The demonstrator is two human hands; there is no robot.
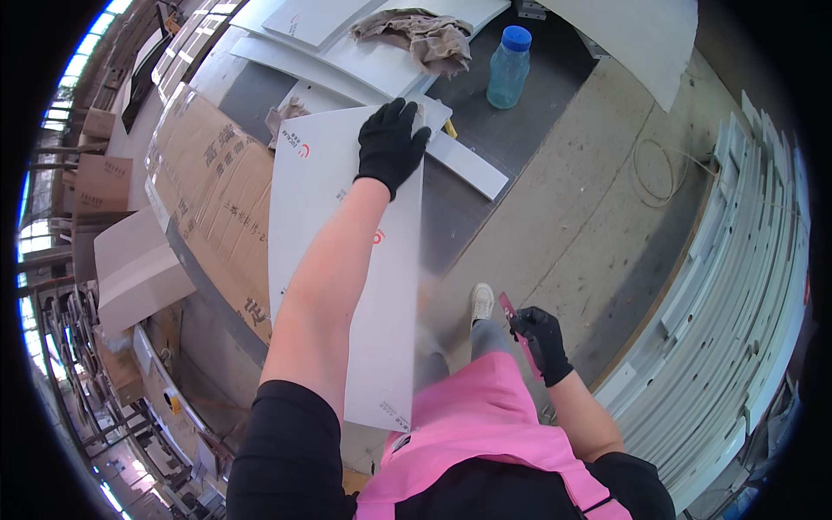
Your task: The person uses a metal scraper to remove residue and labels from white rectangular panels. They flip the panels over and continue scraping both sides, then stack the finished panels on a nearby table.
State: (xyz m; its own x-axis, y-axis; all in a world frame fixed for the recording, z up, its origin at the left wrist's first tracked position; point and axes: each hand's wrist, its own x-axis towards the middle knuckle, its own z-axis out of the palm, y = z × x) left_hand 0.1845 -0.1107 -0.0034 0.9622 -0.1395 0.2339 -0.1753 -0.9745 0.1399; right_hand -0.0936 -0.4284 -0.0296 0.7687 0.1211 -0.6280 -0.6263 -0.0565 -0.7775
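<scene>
A long white panel [325, 234] with a printed film lies lengthwise before me, its near end reaching my pink apron [468, 422]. My left hand [392, 148], in a black glove, rests on the panel's far end near its right edge, fingers slightly spread. Low on the right, away from the panel, my right hand [541, 341], also black-gloved, grips a narrow reddish strip-shaped tool [507, 305]; its exact kind cannot be told. A short white board [471, 169] lies just right of the panel on the dark tabletop [448, 221].
Stacked white panels [305, 71] with a crumpled rag [422, 36] lie at the far side, near a blue-capped bottle [509, 68]. Flattened cardboard [214, 188] is on the left. Long white profiles [721, 292] are piled on the right, near a coiled hose [656, 175] on the floor.
</scene>
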